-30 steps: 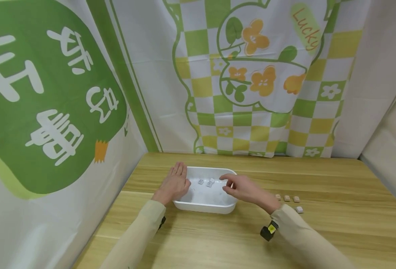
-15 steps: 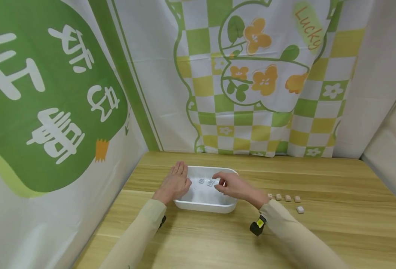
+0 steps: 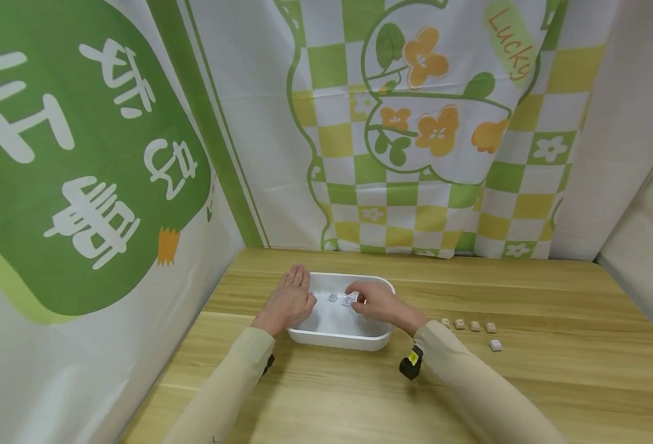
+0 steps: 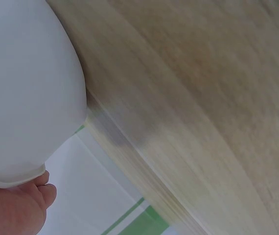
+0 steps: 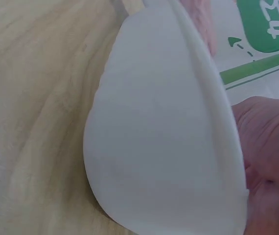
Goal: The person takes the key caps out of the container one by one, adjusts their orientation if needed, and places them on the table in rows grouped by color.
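While resting the left hand [image 3: 286, 302] with straight fingers along the left edge of the white rectangular tray [image 3: 337, 342], holds the right hand [image 3: 378, 303] over the right edge — with thumb and forefinger apart beside the tray keycaps [image 3: 347, 301]. Cannot tell whether touching any. Plainly shows 2 of these inside, near the tray's back edge, with apparently 1 more half hidden at the right fingertips.

Looks like a picking step, probably to add to the row of 4 pale keycaps [image 3: 475, 326] on the wooden worktop [image 3: 315, 394]. Would next call for pinching 1 keycap, lifting above the tray's right edge, then carrying across to the right. Note also 1 white keycap [image 3: 495, 345] nearer the front than the row.

Puts the tray nearer the worktop's back and left edges than its right edge, with the checked curtain [image 3: 404, 228] close behind. Leaves bare wood before the tray and from the row to the right edge — but calls for keeping the right sleeve [image 3: 470, 376] off the row's left end. Cannot see the worktop's front edge.
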{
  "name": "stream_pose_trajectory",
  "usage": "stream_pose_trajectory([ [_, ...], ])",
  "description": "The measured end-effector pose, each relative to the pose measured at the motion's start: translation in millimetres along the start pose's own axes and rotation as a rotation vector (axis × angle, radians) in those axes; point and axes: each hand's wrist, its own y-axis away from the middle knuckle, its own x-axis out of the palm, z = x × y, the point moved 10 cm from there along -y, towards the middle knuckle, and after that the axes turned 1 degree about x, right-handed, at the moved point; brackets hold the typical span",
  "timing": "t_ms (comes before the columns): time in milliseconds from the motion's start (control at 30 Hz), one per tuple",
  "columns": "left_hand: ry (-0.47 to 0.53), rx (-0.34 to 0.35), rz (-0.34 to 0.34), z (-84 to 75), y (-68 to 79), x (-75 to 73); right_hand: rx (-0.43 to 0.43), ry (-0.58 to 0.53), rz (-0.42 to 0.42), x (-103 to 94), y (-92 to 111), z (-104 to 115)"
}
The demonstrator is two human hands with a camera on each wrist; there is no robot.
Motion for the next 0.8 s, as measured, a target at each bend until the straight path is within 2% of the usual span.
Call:
stream_pose_trajectory([
  [200, -0.003, -0.005, 0.008, 1.1, 0.0, 1.2, 0.037, 0.031, 0.045, 7.0, -10, -6],
  [467, 0.011, -0.002, -0.001, -3.4, -2.1, 1.5, 0.093, 0.124, 0.013, 11.5, -17, -19],
  [800, 0.002, -0.008, -0.005, -0.2, -1.4, 0.4, 0.119, 0.142, 0.01, 19.9, -25, -22],
])
